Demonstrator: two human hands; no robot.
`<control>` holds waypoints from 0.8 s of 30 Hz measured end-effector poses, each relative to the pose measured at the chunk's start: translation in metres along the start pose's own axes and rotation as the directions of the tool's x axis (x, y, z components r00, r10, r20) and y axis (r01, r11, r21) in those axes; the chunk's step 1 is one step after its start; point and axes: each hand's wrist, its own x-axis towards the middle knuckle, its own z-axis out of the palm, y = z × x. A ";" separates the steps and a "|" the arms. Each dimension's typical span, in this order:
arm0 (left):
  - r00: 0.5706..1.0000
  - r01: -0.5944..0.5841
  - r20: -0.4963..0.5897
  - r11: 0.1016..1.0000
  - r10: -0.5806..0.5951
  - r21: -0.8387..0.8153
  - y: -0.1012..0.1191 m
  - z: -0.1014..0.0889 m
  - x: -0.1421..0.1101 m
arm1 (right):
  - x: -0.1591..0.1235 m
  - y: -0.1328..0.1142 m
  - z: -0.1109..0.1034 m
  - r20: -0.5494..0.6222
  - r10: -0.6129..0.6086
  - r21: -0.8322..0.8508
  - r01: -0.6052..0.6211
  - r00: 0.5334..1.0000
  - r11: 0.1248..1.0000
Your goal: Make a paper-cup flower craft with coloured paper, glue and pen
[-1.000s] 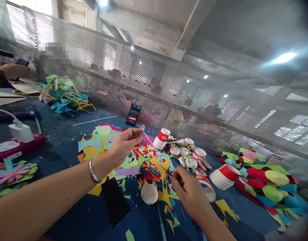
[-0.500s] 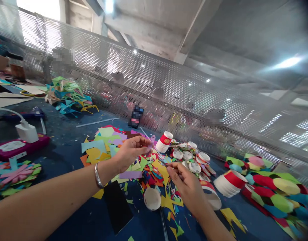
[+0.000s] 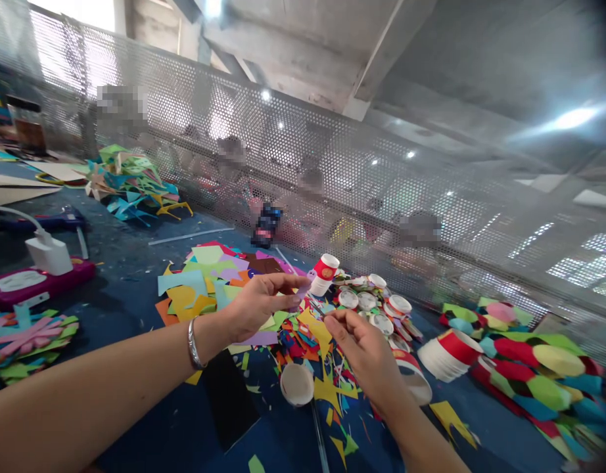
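My left hand [image 3: 258, 305] is closed in a pinch on a small purple paper cutout [image 3: 311, 276], whose lower part the fingers cover. Marks like a little face show at its top. My right hand [image 3: 365, 341] is closed on a thin, pointed grey tool [image 3: 316, 305]; its tip reaches toward the purple paper, and its kind is hard to make out. Under both hands lie coloured paper scraps and yellow offcuts [image 3: 317, 328]. A white paper cup [image 3: 297, 384] stands just below them, open end up, and a red and white cup [image 3: 325, 272] is behind the fingertips.
Cut cup pieces [image 3: 367, 301] are heaped at the right, near stacked paper cups [image 3: 451, 355] and colourful paper shapes [image 3: 539, 374]. A phone [image 3: 267, 225] leans against the perforated metal screen [image 3: 185, 131]. At left are a purple power strip [image 3: 81, 276] and a glue gun [image 3: 46, 220].
The purple paper has moved slightly right and down, and its top is now tilted in front of the red and white cup. Both hands keep their grip. The whole view has shifted slightly.
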 end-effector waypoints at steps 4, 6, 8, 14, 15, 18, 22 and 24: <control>1.000 0.006 0.015 1.000 -0.006 0.027 -0.003 0.005 -0.003 | 0.000 0.002 0.001 0.027 0.013 0.068 -0.015 1.000 0.998; 0.999 0.007 0.035 0.999 -0.009 0.049 -0.004 0.006 -0.004 | 0.000 0.003 0.002 0.032 0.008 0.072 -0.010 0.999 0.997; 0.998 0.020 0.058 0.998 -0.023 0.053 -0.005 0.006 -0.005 | 0.000 0.003 0.002 0.028 -0.004 0.051 0.003 1.000 0.999; 0.997 0.024 0.071 0.995 -0.031 0.098 -0.007 0.006 -0.006 | 0.002 0.007 0.003 0.041 -0.003 0.054 0.001 0.999 0.999; 0.997 0.021 0.068 0.993 -0.029 0.113 -0.008 0.006 -0.005 | 0.002 0.008 0.003 0.042 -0.004 0.056 0.002 0.999 0.998; 0.996 0.017 0.082 0.991 -0.027 0.130 -0.010 0.007 -0.005 | 0.000 0.008 0.003 0.040 -0.011 0.064 0.009 0.999 0.998; 0.994 0.004 0.105 0.993 -0.017 0.121 -0.009 0.009 -0.007 | -0.002 0.005 0.004 0.027 -0.003 0.068 0.002 1.000 0.998; 0.994 0.005 0.104 0.993 -0.017 0.120 -0.008 0.010 -0.008 | -0.003 0.003 0.004 0.026 -0.004 0.071 0.003 1.000 0.997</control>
